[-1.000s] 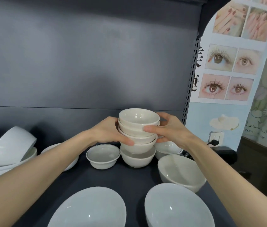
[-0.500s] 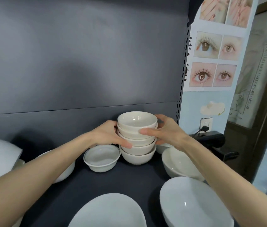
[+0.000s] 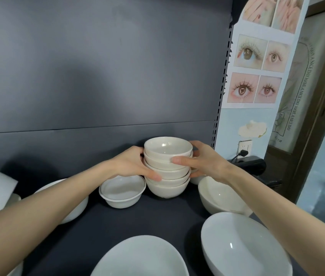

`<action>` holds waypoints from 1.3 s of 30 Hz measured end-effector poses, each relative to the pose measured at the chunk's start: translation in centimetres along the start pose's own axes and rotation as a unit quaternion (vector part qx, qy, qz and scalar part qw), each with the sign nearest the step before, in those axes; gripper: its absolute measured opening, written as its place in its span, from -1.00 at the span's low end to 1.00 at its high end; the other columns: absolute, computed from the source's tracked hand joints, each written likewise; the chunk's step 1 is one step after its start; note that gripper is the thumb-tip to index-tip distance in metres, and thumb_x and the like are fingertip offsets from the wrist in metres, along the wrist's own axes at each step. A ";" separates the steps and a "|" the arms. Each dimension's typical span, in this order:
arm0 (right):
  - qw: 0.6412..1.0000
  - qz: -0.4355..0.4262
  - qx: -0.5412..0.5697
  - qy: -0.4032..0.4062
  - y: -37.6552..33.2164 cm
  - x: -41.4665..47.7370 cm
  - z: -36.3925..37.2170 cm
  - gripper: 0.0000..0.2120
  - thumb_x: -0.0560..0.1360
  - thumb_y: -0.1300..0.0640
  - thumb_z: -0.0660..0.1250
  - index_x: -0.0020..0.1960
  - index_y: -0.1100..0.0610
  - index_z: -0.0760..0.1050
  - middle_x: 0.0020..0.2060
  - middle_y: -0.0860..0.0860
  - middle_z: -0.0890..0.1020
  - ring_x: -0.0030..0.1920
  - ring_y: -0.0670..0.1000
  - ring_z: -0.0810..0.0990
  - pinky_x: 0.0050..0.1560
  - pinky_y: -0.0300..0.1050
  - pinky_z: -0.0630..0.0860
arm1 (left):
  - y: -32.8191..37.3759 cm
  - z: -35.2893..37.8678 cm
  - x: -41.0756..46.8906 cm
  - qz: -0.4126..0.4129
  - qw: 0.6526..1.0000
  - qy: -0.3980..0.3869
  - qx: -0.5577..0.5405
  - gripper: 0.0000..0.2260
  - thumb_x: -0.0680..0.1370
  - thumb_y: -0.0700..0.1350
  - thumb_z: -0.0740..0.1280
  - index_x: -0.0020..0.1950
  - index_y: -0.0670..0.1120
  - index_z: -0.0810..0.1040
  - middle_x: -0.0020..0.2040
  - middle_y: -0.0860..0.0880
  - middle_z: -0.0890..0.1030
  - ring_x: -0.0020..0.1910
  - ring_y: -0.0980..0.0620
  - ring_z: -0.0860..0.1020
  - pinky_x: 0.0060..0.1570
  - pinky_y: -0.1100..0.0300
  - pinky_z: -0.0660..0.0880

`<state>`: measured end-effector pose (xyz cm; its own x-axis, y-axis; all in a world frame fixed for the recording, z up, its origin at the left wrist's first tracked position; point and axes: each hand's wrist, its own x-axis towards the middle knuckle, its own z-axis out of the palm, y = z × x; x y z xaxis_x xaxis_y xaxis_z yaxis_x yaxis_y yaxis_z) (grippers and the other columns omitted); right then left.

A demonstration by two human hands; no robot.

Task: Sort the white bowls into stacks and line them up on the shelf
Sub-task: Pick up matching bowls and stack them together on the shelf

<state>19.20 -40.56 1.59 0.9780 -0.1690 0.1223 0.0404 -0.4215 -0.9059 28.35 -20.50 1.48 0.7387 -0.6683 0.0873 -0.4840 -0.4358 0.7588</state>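
glossy glazed ceramic bowls [image 3: 167, 168], matt dark shelf [image 3: 102, 222], smooth printed paper poster [image 3: 257, 72]

Five bowls [image 3: 166, 149] sitting in one stack [image 3: 167, 189], two hands gripping it — left hand [image 3: 129, 165], right hand [image 3: 209, 164], at least six loose bowls [image 3: 121, 193] lying around the stack.

Stack [image 3: 167, 170] of small white bowls stands upright on the dark shelf [image 3: 137, 220], gripped on its left side by the left hand [image 3: 131, 166] and on its right side by the right hand [image 3: 203, 164]; a rimmed bowl [image 3: 122, 191] sits just left of it and a deeper bowl [image 3: 221, 196] near its right.
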 end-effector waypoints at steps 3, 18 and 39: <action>1.000 0.002 0.000 -0.003 0.0 0.0 0.1 -0.31 0.31 -0.03 0.55 0.34 0.06 0.35 0.13 0.02 0.59 0.13 0.04 0.60 0.06 0.13 0.61 | -0.2 0.1 0.1 0.004 1.000 0.000 0.000 -0.65 0.26 -0.21 0.61 -0.04 -0.02 0.60 -0.13 0.04 0.70 -0.08 0.06 0.65 0.01 0.17 0.59; 1.000 -0.006 0.009 -0.022 0.0 0.1 0.9 -0.40 0.35 0.00 0.53 0.30 0.05 0.36 0.12 0.01 0.59 0.13 0.02 0.60 0.05 0.10 0.62 | -0.7 -0.6 -0.7 0.000 1.000 -0.001 0.019 -0.69 0.27 -0.21 0.61 -0.11 0.00 0.59 -0.38 0.22 0.63 -0.29 0.24 0.58 -0.28 0.41 0.47; 0.999 -0.011 -0.014 -0.050 0.4 0.7 1.1 -0.24 0.28 -0.08 0.58 0.36 0.04 0.32 0.15 -0.04 0.58 0.17 0.00 0.58 0.11 0.14 0.60 | -1.2 -0.5 -1.7 -0.002 0.999 0.011 0.032 -0.64 0.26 -0.14 0.62 -0.07 0.11 0.57 -0.26 0.24 0.65 -0.14 0.20 0.60 -0.06 0.31 0.49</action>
<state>20.13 -39.82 0.86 0.9925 -0.0702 0.1002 0.0583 -0.4490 -0.8916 27.92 -18.57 0.70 0.7503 -0.6536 0.0993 -0.5100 -0.4766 0.7161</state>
